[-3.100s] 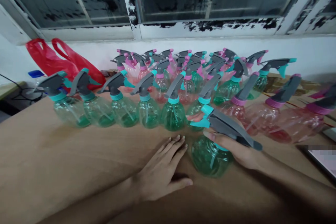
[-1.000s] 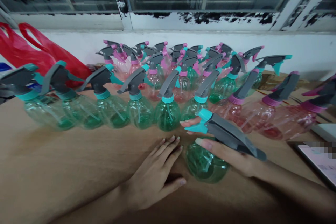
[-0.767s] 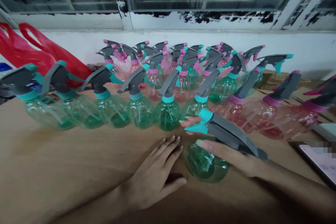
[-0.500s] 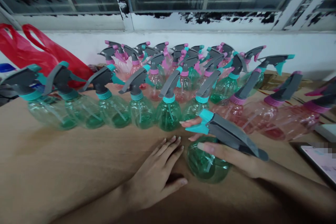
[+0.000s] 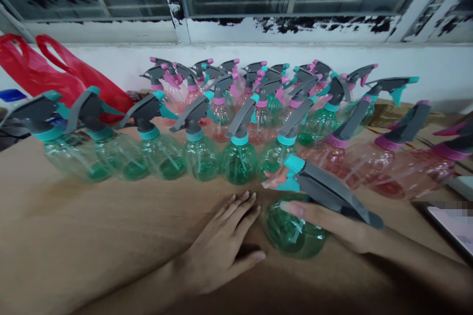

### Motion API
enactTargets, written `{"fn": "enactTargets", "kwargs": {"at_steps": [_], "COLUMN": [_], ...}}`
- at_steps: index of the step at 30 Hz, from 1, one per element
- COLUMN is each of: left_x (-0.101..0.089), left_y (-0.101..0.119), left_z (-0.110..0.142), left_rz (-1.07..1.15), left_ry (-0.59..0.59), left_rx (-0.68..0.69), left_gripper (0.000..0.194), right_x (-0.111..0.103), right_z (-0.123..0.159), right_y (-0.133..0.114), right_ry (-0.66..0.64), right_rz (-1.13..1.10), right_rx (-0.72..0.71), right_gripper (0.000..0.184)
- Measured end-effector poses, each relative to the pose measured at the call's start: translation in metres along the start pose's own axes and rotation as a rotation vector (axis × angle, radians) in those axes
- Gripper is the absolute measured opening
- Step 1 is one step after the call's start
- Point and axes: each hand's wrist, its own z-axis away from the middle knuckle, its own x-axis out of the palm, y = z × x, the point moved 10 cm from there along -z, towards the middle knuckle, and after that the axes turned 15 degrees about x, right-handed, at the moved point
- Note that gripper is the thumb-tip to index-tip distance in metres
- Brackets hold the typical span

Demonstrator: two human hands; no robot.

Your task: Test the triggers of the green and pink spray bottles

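Observation:
My right hand (image 5: pixel 325 219) is wrapped around a green spray bottle (image 5: pixel 295 236) with a grey and turquoise trigger head. The thumb lies across the near side, and some fingertips show behind the turquoise trigger. The bottle is tilted, its nozzle pointing left. My left hand (image 5: pixel 221 251) lies flat on the wooden table (image 5: pixel 111 226), just left of that bottle, fingers stretched out and holding nothing. Beyond my hands stands a row of green spray bottles (image 5: pixel 201 157) with turquoise collars. Pink spray bottles (image 5: pixel 391 172) continue the row at the right.
More pink and green spray bottles (image 5: pixel 262 118) crowd together behind the front row, near the white wall (image 5: pixel 118 66). A red plastic bag (image 5: pixel 84 86) sits at the back left. At the right edge lies a dark-framed screen (image 5: pixel 451 229). Windows run along the top.
Around the held bottle, the right fingertips have drawn in slightly behind the trigger. The whole view has shifted a little. My left hand stays flat on the table.

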Motion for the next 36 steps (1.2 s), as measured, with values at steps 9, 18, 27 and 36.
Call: {"fn": "enactTargets", "kwargs": {"at_steps": [9, 18, 27, 36], "left_x": [0.002, 0.001, 0.001, 0.0], "left_y": [0.0, 0.001, 0.002, 0.001], "left_z": [0.002, 0.0, 0.0, 0.0], "left_rz": [-0.008, -0.03, -0.019, -0.008], "left_ry": [0.023, -0.009, -0.025, -0.016], "left_rx": [0.009, 0.002, -0.003, -0.001], "left_gripper": [0.065, 0.065, 0.066, 0.065], "right_x": [-0.002, -0.006, -0.005, -0.005], "right_z": [-0.004, -0.004, -0.003, -0.004], "right_y": [-0.005, -0.013, -0.01, -0.012], "right_ry": [-0.015, 0.02, 0.011, 0.012], "right_rz": [-0.072, -0.1, -0.085, -0.079], "right_rx": [0.037, -0.063, -0.062, -0.083], "right_gripper": [0.015, 0.031, 0.031, 0.032]}}
